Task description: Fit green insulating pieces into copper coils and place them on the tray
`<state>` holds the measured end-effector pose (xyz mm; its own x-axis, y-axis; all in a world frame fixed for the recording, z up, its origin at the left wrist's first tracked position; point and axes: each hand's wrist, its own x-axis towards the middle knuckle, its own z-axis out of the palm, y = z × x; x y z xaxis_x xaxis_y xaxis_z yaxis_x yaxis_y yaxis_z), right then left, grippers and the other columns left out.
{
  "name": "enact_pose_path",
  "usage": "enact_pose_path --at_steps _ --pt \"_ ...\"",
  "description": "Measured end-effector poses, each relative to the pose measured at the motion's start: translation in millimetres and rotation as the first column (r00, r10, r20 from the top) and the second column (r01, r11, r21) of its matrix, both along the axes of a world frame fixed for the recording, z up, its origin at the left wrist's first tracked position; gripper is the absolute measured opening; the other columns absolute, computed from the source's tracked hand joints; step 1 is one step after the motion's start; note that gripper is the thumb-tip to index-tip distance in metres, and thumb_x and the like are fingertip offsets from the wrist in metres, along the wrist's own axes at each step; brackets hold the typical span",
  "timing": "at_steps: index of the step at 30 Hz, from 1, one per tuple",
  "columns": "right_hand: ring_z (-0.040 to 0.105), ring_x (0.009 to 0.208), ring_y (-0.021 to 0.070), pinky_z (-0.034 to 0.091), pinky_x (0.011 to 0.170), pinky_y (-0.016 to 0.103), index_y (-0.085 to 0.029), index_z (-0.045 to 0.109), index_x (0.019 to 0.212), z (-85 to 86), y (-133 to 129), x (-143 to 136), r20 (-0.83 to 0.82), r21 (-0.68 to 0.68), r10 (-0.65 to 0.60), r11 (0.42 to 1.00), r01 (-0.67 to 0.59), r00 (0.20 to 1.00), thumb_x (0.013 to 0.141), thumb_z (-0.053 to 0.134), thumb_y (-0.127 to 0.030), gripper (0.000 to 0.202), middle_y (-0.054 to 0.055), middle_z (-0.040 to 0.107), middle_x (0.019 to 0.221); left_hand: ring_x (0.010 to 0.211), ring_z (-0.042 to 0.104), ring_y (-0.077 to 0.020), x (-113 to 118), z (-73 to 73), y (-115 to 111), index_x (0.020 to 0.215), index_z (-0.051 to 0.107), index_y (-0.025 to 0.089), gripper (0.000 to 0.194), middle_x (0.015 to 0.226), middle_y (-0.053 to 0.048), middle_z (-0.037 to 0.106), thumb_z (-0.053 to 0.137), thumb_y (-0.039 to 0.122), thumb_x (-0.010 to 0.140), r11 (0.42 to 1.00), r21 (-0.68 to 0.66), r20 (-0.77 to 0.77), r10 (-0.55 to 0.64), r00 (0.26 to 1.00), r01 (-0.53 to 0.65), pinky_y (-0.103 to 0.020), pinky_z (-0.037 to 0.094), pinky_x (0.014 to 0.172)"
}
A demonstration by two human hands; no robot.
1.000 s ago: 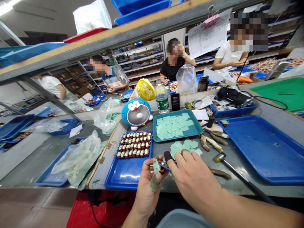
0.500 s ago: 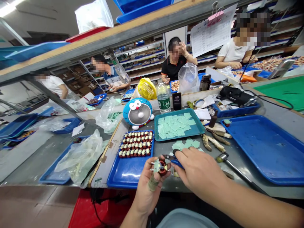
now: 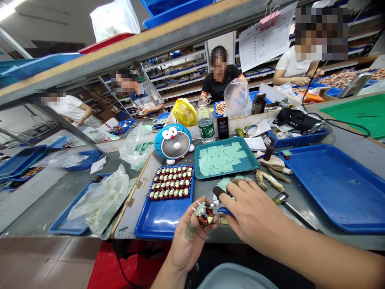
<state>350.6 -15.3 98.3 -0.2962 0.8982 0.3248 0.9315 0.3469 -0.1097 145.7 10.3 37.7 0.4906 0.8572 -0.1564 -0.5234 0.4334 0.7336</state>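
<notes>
My left hand [image 3: 187, 243], its thumb wrapped in greenish tape, is closed round a copper-wound toroidal coil [image 3: 205, 218] with pale wire ends and a light green piece at its side. My right hand [image 3: 254, 212], with a black cover on one fingertip, grips blue-handled pliers [image 3: 225, 211]. Their metal jaws point left, close beside the coil; whether they touch it is too small to tell. Left of my hands, finished-looking coils [image 3: 172, 184] stand in rows in a blue tray [image 3: 159, 220]. Green card squares [image 3: 219, 158] lie in a teal tray [image 3: 197, 170] beyond my hands.
A hammer [image 3: 296, 208] lies on the right, near a large blue tray [image 3: 337, 188]. Behind the teal tray stand a water bottle [image 3: 206, 124], a phone [image 3: 223, 127] and a blue cartoon fan [image 3: 173, 142]. Several people sit at benches across from me. A shelf crosses overhead.
My left hand has turned the coil, so it sits lower and is tilted differently. The pliers have swung with my right hand, their jaws now lower beside the coil. The person opposite has lowered a raised hand.
</notes>
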Motion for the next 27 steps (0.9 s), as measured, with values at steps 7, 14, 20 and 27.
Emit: enact_pose_path --at_steps 7,14,20,27 --pt "0.045 0.088 0.0262 0.028 0.08 0.041 -0.023 0.061 0.094 -1.9 2.4 7.4 0.058 0.045 0.065 0.997 -0.068 0.996 0.083 0.069 -0.026 0.013 0.005 0.058 0.093 0.09 0.073 -0.0222 4.2 -0.3 -1.6 0.128 0.068 0.015 0.049 0.098 -0.01 0.074 0.075 0.041 0.087 0.999 -0.02 0.031 -0.035 0.999 0.036 -0.029 0.059 0.079" --pt "0.043 0.083 0.0257 0.026 0.074 0.04 -0.024 0.058 0.089 -3.3 3.5 13.2 0.096 0.078 0.123 0.988 -0.13 0.988 0.085 0.069 -0.029 0.012 0.004 0.056 0.088 0.086 0.075 -0.0224 3.0 -5.8 -3.8 0.126 0.07 0.015 0.047 0.098 -0.01 0.075 0.075 0.04 0.087 0.996 -0.053 0.027 -0.069 0.997 0.07 -0.028 0.06 0.076" --pt "0.044 0.079 0.025 0.024 0.07 0.038 -0.023 0.058 0.085 -6.1 2.6 13.6 0.136 0.083 0.16 0.982 -0.172 0.978 0.085 0.069 -0.025 0.012 0.003 0.056 0.083 0.086 0.075 -0.0225 3.2 -9.7 -5.4 0.126 0.071 0.014 0.045 0.099 -0.011 0.075 0.073 0.039 0.089 0.994 -0.064 0.016 -0.085 0.996 0.085 -0.028 0.06 0.077" --pt "0.045 0.077 0.0229 0.025 0.068 0.037 -0.022 0.059 0.085 -7.8 0.6 22.7 0.012 0.127 0.092 0.988 -0.092 0.996 0.081 0.073 -0.025 0.015 0.002 0.058 0.08 0.086 0.074 -0.0217 2.6 -8.5 -3.3 0.126 0.07 0.014 0.044 0.107 -0.014 0.075 0.072 0.04 0.09 0.994 -0.054 0.023 -0.099 0.995 0.1 -0.029 0.059 0.078"
